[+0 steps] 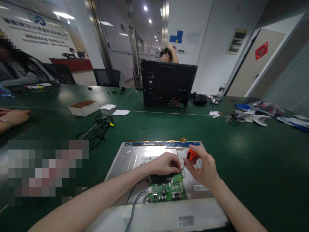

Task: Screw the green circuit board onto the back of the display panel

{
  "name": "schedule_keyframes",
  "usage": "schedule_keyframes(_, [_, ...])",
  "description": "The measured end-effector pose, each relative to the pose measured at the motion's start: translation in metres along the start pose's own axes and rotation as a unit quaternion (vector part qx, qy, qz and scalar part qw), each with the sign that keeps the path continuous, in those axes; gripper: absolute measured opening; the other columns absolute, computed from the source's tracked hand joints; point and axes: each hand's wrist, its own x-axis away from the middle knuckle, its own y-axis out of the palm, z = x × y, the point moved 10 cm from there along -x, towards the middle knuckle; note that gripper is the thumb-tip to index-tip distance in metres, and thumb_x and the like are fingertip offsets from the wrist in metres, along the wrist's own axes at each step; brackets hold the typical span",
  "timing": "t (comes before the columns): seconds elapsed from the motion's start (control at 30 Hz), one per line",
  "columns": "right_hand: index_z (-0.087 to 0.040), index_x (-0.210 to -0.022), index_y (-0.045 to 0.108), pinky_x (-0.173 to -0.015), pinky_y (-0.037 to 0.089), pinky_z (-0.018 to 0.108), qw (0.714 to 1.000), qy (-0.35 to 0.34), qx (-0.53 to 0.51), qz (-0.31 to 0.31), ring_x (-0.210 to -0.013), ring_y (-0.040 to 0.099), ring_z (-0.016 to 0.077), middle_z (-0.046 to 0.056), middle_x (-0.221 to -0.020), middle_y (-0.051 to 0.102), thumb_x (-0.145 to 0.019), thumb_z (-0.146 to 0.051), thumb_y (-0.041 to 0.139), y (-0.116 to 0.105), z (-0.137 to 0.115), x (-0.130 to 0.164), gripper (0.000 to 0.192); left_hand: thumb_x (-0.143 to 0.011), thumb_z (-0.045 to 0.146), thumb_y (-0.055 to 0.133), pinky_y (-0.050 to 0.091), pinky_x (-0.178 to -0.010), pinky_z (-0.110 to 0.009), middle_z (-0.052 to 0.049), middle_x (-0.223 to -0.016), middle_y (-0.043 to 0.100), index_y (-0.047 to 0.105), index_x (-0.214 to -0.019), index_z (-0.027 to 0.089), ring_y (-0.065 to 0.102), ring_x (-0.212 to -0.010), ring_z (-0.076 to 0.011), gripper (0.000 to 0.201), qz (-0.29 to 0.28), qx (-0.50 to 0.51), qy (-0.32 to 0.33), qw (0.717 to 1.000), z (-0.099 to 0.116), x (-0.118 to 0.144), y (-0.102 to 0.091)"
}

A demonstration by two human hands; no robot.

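On the panel [126,159], the board [167,190] lies flat; the right hand [205,167] pinches the screwdriver [191,155], tilted toward the board's edge; the left hand [165,163], grip unclear, presumably steadies the tip.

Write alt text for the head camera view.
A person's right hand holds an orange-and-black screwdriver, its tip beside the left hand at the upper edge of a green circuit board. The board lies on a silver metal panel on a green table. A black casing stands farther back.
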Motion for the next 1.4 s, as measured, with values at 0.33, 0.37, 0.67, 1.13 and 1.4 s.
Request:
schedule_keyframes(0.33, [-0.021, -0.133, 0.043, -0.047, 0.051, 0.023, 1.000, 0.015, -0.018, -0.020, -0.055, 0.059, 0.0128, 0.002, -0.080, 0.066, -0.091, -0.017, 0.051, 0.0000, -0.0014, -0.0025, 0.043, -0.074, 0.007, 0.069, 0.045, -0.065, -0.021, 0.000, -0.072, 0.068, 0.073, -0.080, 0.014, 0.060, -0.068, -0.0140, 0.010, 0.003, 0.000, 0.005, 1.000, 0.0020, -0.0007, -0.0006])
schedule_keyframes(0.37, [-0.021, -0.133, 0.043, -0.047, 0.052, 0.023, 0.999, 0.018, -0.016, -0.023, -0.056, 0.061, 0.0130, 0.002, -0.081, 0.066, -0.091, -0.016, 0.050, 0.0003, -0.0008, -0.0021, 0.043, -0.074, 0.007, 0.070, 0.045, -0.064, -0.021, 0.000, -0.072, 0.068, 0.073, -0.079, 0.014, 0.060, -0.068, -0.0139, 0.009, 0.005, 0.001, 0.003, 1.000, 0.0015, -0.0008, -0.0009])
schedule_keyframes(0.67, [-0.022, -0.130, 0.045, -0.045, 0.049, 0.022, 1.000, 0.012, 0.016, -0.003, -0.049, 0.056, 0.0118, -0.002, -0.073, 0.062, -0.090, -0.017, 0.053, -0.0008, -0.0006, 0.0000, 0.041, -0.075, 0.008, 0.069, 0.045, -0.064, -0.021, -0.001, -0.074, 0.069, 0.073, -0.080, 0.014, 0.062, -0.068, -0.0147, 0.009, 0.003, 0.001, -0.008, 1.000, -0.0021, -0.0006, 0.0004])
schedule_keyframes(1.13, [-0.022, -0.136, 0.042, -0.046, 0.050, 0.022, 1.000, 0.013, -0.007, -0.020, -0.052, 0.057, 0.0124, -0.001, -0.076, 0.064, -0.090, -0.017, 0.053, 0.0013, -0.0005, -0.0003, 0.048, -0.076, 0.008, 0.068, 0.046, -0.066, -0.021, -0.001, -0.075, 0.069, 0.074, -0.083, 0.014, 0.061, -0.070, -0.0147, 0.012, -0.003, -0.001, 0.002, 1.000, 0.0004, -0.0001, 0.0006])
schedule_keyframes(1.4, [-0.021, -0.139, 0.039, -0.049, 0.053, 0.025, 0.999, 0.031, 0.007, -0.036, -0.051, 0.061, 0.0131, 0.001, -0.078, 0.068, -0.088, -0.015, 0.050, 0.0030, 0.0040, 0.0037, 0.052, -0.075, 0.008, 0.069, 0.044, -0.064, -0.021, 0.001, -0.072, 0.067, 0.072, -0.076, 0.015, 0.060, -0.068, -0.0140, 0.007, 0.009, -0.018, 0.000, 1.000, -0.0005, 0.0001, -0.0009])
